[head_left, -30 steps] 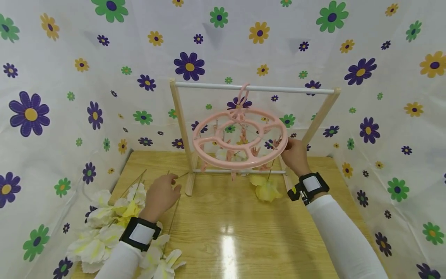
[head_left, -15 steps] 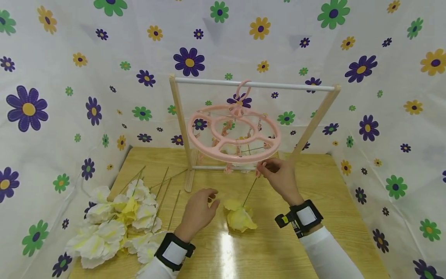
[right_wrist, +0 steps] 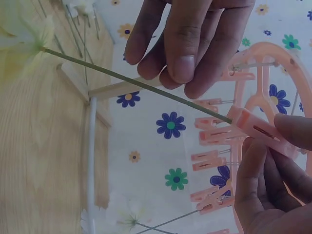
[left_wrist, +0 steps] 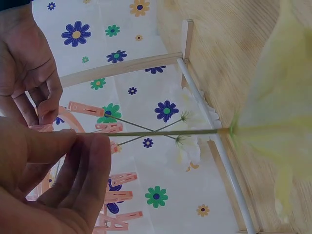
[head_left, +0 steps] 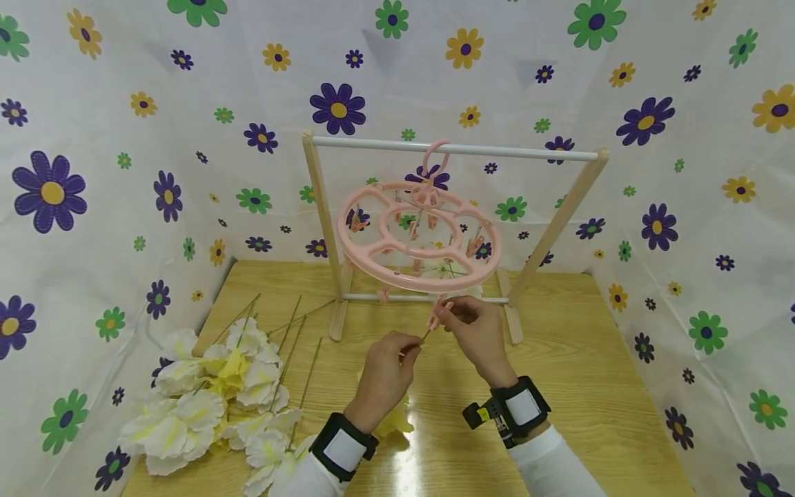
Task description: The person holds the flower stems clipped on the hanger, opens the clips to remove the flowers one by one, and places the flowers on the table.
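My right hand (head_left: pixel 478 335) pinches a pink clothespin (right_wrist: pixel 263 129) below the near rim of a round pink drying hanger (head_left: pixel 397 276). The end of an artificial flower's green stem (right_wrist: pixel 136 85) sits in the clothespin's mouth. The flower's yellow head (left_wrist: pixel 282 122) hangs downward, mostly hidden behind my left arm in the head view. My left hand (head_left: pixel 385 369) has its thumb and fingers close together right at the stem. In the right wrist view these fingertips lie just beside it, with the whole stem showing.
The hanger hangs from the white bar (head_left: pixel 509 152) of a wooden stand (head_left: pixel 568 210). Several other clothespins (left_wrist: pixel 117 196) dangle from it, some gripping white flowers (left_wrist: pixel 187 151). A pile of white and yellow artificial flowers (head_left: pixel 180 421) lies at the table's left.
The hanger has turned, bringing the clipped yellow flower forward and left. My right hand moved left with the clothespin; my left hand came from the flower pile over to the stem.
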{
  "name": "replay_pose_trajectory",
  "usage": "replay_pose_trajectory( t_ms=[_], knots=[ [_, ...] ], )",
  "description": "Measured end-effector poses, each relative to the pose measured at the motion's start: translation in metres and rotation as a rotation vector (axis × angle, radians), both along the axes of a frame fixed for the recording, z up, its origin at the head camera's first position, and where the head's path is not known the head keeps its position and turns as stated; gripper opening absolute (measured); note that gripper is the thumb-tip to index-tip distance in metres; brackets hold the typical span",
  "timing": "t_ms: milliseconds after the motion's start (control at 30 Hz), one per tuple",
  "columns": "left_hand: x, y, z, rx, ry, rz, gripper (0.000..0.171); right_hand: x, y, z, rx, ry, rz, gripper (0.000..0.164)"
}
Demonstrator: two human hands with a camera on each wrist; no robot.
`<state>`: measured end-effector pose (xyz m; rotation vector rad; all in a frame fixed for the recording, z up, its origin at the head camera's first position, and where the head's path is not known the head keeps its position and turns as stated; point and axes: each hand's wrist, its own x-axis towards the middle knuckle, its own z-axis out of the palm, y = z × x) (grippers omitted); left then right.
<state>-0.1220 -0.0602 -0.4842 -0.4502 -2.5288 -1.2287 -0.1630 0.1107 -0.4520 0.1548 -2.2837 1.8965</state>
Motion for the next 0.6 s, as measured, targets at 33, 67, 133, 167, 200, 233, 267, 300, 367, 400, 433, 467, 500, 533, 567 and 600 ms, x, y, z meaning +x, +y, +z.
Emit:
replay_pose_trajectory(
  t_ms=[33, 67, 133, 167, 200, 233, 267, 300, 367, 400, 433, 467, 500, 533, 567, 600],
  knots=[
    [-0.001, 0.000, 0.000, 0.006, 0.012, 0.013, 0.013, 0.000, -0.001, 0.000, -0.009, -0.002, 0.003, 0.016],
    [-0.001, 0.001, 0.000, 0.011, 0.019, 0.026, 0.012, 0.000, -0.002, 0.000, -0.014, -0.003, 0.005, 0.016],
    [-0.002, 0.001, 0.001, 0.011, 0.030, 0.054, 0.012, 0.000, -0.004, 0.002, -0.029, -0.006, 0.009, 0.017],
    [-0.002, 0.002, 0.002, 0.012, 0.030, 0.066, 0.013, 0.001, -0.005, 0.003, -0.035, -0.007, 0.010, 0.017],
    [-0.002, 0.002, 0.002, 0.009, 0.031, 0.077, 0.014, 0.001, -0.006, 0.004, -0.039, -0.010, 0.009, 0.017],
    [-0.003, 0.002, 0.003, 0.006, 0.032, 0.084, 0.014, 0.001, -0.007, 0.004, -0.040, -0.014, 0.008, 0.017],
    [-0.003, 0.003, 0.003, 0.001, 0.035, 0.089, 0.013, 0.002, -0.008, 0.005, -0.040, -0.019, 0.008, 0.017],
    [-0.003, 0.003, 0.003, -0.004, 0.038, 0.093, 0.012, 0.003, -0.009, 0.006, -0.040, -0.023, 0.008, 0.017],
    [-0.002, 0.003, 0.003, -0.019, 0.043, 0.100, 0.010, 0.004, -0.010, 0.006, -0.035, -0.029, 0.010, 0.016],
    [-0.002, 0.003, 0.003, -0.025, 0.044, 0.102, 0.009, 0.005, -0.011, 0.006, -0.032, -0.032, 0.011, 0.017],
    [-0.001, 0.003, 0.003, -0.031, 0.047, 0.103, 0.008, 0.005, -0.011, 0.006, -0.030, -0.032, 0.014, 0.017],
    [-0.001, 0.002, 0.002, -0.036, 0.049, 0.103, 0.008, 0.005, -0.011, 0.006, -0.027, -0.032, 0.021, 0.018],
    [-0.001, 0.002, 0.002, -0.039, 0.048, 0.103, 0.008, 0.005, -0.011, 0.006, -0.022, -0.034, 0.025, 0.019],
    [0.000, 0.002, 0.002, -0.041, 0.045, 0.101, 0.007, 0.005, -0.010, 0.006, -0.017, -0.038, 0.031, 0.020],
    [0.000, 0.001, 0.001, -0.043, 0.040, 0.099, 0.007, 0.005, -0.010, 0.006, -0.014, -0.046, 0.039, 0.022],
    [0.001, 0.001, 0.001, -0.044, 0.038, 0.097, 0.007, 0.006, -0.009, 0.006, -0.010, -0.057, 0.046, 0.023]
  ],
)
